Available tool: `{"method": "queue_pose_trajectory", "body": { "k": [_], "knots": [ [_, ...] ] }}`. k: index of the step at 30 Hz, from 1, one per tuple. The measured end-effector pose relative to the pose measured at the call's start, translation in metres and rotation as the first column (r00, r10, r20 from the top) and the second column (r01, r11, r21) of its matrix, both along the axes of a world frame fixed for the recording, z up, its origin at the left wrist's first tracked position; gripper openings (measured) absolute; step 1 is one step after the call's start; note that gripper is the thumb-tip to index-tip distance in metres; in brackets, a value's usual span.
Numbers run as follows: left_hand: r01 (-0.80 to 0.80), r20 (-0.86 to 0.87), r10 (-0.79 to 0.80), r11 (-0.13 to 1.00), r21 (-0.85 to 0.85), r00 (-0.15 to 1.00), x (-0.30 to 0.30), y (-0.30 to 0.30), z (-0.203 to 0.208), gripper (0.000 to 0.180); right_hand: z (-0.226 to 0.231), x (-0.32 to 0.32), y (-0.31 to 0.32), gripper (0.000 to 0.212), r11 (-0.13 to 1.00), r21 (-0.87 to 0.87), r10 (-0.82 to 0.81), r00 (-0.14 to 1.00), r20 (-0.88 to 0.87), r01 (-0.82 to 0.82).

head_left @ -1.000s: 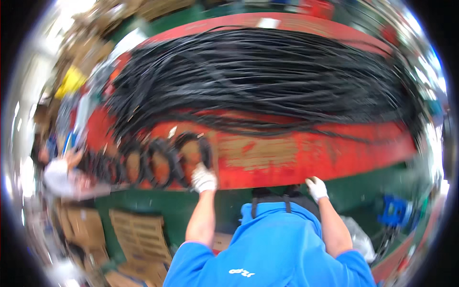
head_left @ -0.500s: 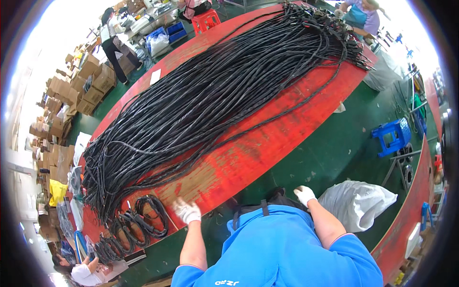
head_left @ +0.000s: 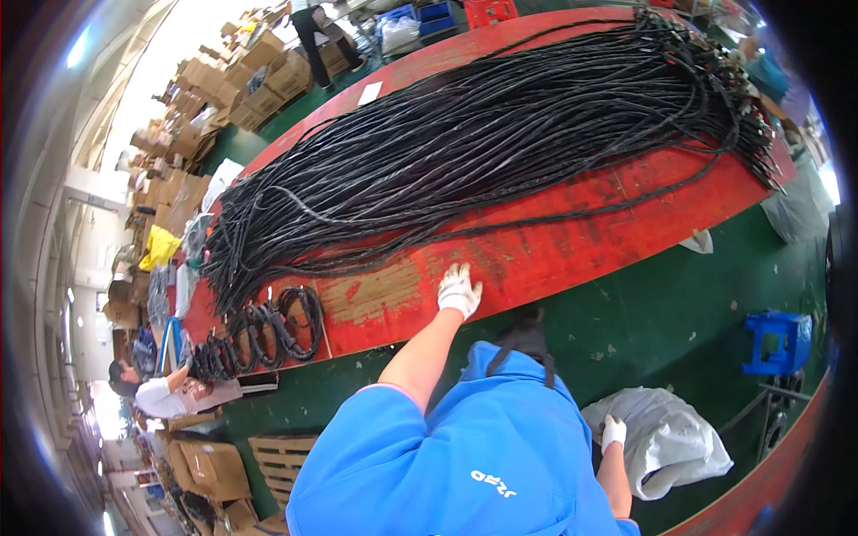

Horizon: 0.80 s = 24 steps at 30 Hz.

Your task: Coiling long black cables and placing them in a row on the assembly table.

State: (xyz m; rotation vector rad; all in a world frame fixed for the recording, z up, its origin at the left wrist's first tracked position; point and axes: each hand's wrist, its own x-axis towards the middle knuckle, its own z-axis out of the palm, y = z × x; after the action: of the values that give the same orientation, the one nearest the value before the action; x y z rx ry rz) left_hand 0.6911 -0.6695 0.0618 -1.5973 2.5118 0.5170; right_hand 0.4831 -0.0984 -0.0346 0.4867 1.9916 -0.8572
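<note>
My left hand (head_left: 459, 291), in a white glove with bare fingertips, is at the near edge of the red table (head_left: 527, 259). Its fingers are spread and it holds nothing; whether it touches the tabletop I cannot tell. Beyond it stretches a long pile of black cables (head_left: 465, 147). To its left, coiled black cables (head_left: 299, 323) rest in a row along the edge. My right hand (head_left: 613, 432), also gloved, hangs low beside a whitish woven sack (head_left: 675, 438). Its fingers are too foreshortened to show whether they are curled round anything.
A blue plastic stool (head_left: 776, 343) stands on the green floor (head_left: 572, 357) at right. Another red surface (head_left: 760, 487) curves along the lower right. One person (head_left: 161, 393) is at the table's left end, another (head_left: 313, 40) beyond its far side. Cardboard boxes (head_left: 286, 76) are stacked far left.
The view has swung, so the table sits differently in it. My left hand has moved right along the table edge, away from the coiled cables. My right hand is now lower, beside the sack.
</note>
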Motion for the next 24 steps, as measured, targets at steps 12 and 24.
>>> {"method": "queue_pose_trajectory", "body": {
  "k": [12,24],
  "knots": [
    [-0.277,0.189,0.292,0.956,-0.101,0.938,-0.069,-0.125,-0.018,0.075,0.021,-0.088,-0.018,0.044,0.952,-0.023,0.304,0.95,-0.076,-0.306],
    [-0.526,0.208,0.566,0.822,-0.217,0.798,-0.105,-0.147,-0.005,0.042,0.089,-0.298,-0.126,0.038,0.991,-0.098,0.087,0.994,-0.06,-0.093]
  ]
}}
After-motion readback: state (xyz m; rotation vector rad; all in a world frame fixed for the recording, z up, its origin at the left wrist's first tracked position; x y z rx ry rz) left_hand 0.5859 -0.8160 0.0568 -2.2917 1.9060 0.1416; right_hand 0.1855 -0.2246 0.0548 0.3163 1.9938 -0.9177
